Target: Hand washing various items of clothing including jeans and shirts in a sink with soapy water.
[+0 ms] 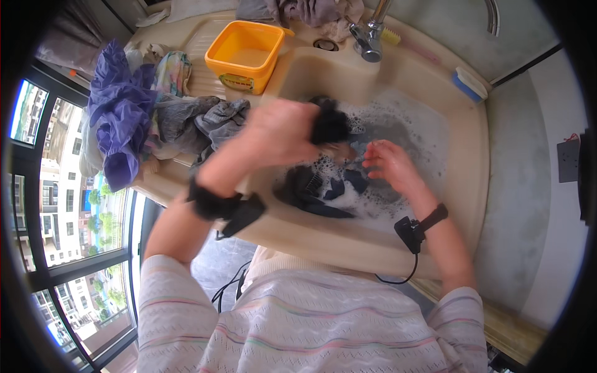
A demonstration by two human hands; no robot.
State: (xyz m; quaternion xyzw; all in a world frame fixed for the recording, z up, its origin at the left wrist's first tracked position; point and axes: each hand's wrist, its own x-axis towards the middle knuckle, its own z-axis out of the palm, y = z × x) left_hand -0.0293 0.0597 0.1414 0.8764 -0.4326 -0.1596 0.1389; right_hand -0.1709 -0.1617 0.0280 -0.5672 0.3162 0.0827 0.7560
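Note:
My left hand (280,133), blurred, grips a bunched black cloth (330,123) above the left part of a beige sink basin (466,186). Over the soapy water (419,135) my right hand (387,161) is lifted, its fingers apart and slightly curled, holding nothing. Below the two hands, dark wet garments (317,196) lie partly under the suds. Both wrists wear black straps with small devices.
An orange plastic tub (245,56) stands on the ribbed drainboard. Left of it are piled a purple garment (119,112) and grey clothes (186,121). Behind the basin are a chrome faucet (371,42) and more cloth (308,14). A blue-and-white brush (468,85) lies on the right rim.

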